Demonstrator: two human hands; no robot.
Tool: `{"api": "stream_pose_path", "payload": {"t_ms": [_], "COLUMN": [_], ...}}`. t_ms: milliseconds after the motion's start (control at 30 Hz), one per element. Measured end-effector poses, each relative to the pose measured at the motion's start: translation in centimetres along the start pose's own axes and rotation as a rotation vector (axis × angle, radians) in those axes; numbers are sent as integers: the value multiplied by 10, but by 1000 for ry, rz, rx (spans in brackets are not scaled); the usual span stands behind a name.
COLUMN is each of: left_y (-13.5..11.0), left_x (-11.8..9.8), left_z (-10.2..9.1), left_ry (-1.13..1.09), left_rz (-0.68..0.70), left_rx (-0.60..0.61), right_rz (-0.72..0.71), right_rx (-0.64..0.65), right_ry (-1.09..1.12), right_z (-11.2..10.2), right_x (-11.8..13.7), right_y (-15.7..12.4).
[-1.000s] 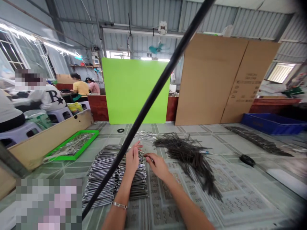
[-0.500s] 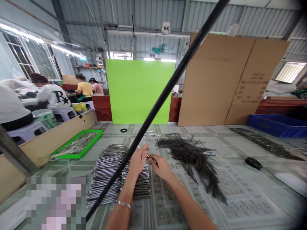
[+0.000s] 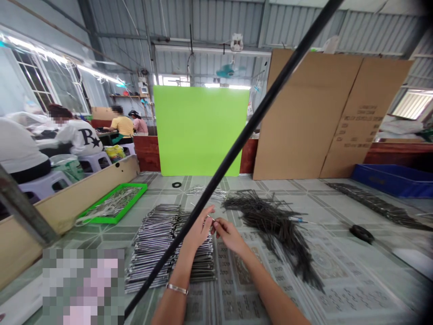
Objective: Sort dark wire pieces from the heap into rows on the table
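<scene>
My left hand (image 3: 199,229) and my right hand (image 3: 229,234) meet in front of me, fingertips close together. Between them runs a thin metal wire (image 3: 210,218), pinched at its near end by my right fingers and held in my left hand. Its exact shape is too small to make out. Beneath my left hand lie stacked rows of silvery metal rods (image 3: 154,248). To the right of my hands spreads a loose heap of dark thin strips (image 3: 270,216). Some thin bright wires (image 3: 213,193) lie just beyond the hands.
A black bar (image 3: 233,158) slants across the view. At left is a green tray (image 3: 117,216) of pale pieces; at right, a blue bin (image 3: 389,180), a dark strip bundle (image 3: 375,205) and a black ring (image 3: 361,234). Several people sit at far left.
The view has shifted slightly. My hands stay together at the wire, and the right fingers have turned a little around its near end.
</scene>
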State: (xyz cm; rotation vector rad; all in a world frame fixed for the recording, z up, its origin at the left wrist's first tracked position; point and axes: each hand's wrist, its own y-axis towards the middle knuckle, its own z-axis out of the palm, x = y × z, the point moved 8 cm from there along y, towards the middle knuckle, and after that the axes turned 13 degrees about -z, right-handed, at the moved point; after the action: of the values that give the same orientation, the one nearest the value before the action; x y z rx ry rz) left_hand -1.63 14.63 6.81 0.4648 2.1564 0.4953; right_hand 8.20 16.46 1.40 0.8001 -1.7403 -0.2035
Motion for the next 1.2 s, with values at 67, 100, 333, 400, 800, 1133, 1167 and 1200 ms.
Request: {"api": "stream_pose_path", "payload": {"t_ms": [67, 100, 333, 400, 800, 1133, 1167, 1200], "left_y": [-1, -1, -6, -7, -2, -14, -15, -16], "left_x": [-2, -3, -15, -16, -3, 48, 49, 50], "left_z": [6, 11, 21, 19, -32, -88, -90, -91], "left_ry": [31, 54, 50, 60, 19, -45, -24, -17], "left_rz": [13, 22, 120, 132, 26, -253, -277, -291], "left_rx": [44, 78, 51, 9, -292, -745, -766, -777], "right_rz": [-40, -64, -118, -107, -184, -368, -360, -355], "right_rx": [3, 2, -61, -108, -71, 342, 357, 365], "right_ry": [-98, -142, -106, -103, -315, -756, -772, -780], "right_z": [-3, -4, -11, -16, -11, 75, 82, 88], "right_x": [5, 8, 13, 14, 29, 48, 47, 46], "right_y": [0, 0, 2, 2, 2, 53, 56, 58]}}
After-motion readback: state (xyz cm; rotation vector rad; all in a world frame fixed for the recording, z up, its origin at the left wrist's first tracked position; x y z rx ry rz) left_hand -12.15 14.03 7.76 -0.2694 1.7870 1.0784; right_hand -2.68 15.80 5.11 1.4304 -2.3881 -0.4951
